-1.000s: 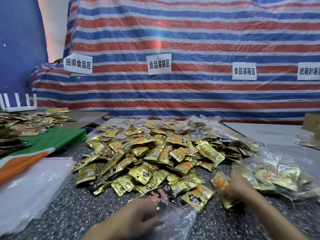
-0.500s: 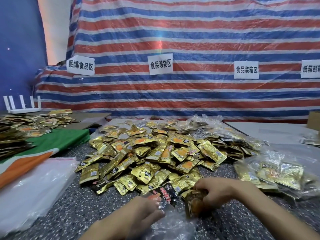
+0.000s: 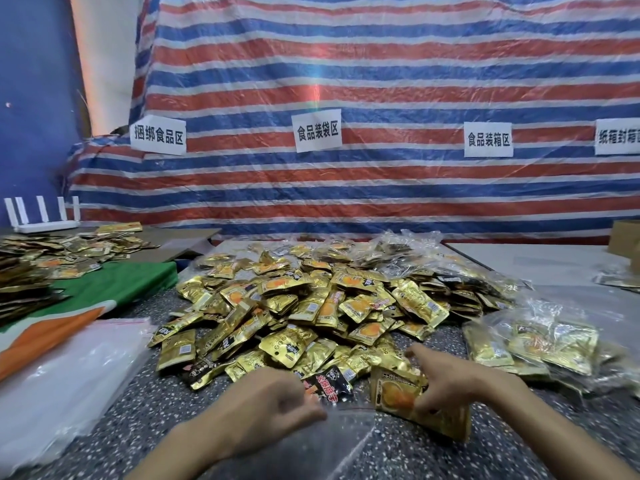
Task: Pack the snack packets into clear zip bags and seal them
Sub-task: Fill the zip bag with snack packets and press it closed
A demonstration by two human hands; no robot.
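On a speckled counter [image 3: 149, 403], the left hand [image 3: 263, 407] curls its fingers on the mouth of a clear zip bag [image 3: 343, 434]. The bag's see-through film is blurred and hard to trace. The right hand [image 3: 446, 382] grips a small stack of gold snack packets [image 3: 398, 393] right at that opening, with its fingertips partly hidden behind them. A large packet pile [image 3: 311, 306] lies just beyond.

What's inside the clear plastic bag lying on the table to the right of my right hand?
The clear bag holds gold snack packets, overlapping in a flat heap. The crinkled plastic and the top packets cover whatever lies lower, so their count cannot be told.
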